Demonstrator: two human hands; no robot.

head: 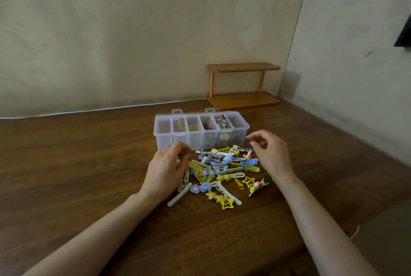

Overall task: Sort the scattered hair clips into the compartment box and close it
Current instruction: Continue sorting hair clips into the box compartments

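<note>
Hair clips (222,173) lie heaped on the table (66,164), just before the open box (200,140). The left hand (166,171) curls into the heap, but I cannot tell whether it grips anything. The right hand (270,155) hovers over the heap, loosely bent and empty.

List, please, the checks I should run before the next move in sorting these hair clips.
1. Compartment box open: ok.
2. Leftmost compartment has room: ok, looks empty.
3. Hair clips within reach: ok, piled just before the box.
4. Left hand gripping one clip: cannot tell; fingers curl into the pile's edge.
5. Right hand free: ok, nothing visible in it.
6. Sorting done: not ok; many clips lie on the table.
</note>
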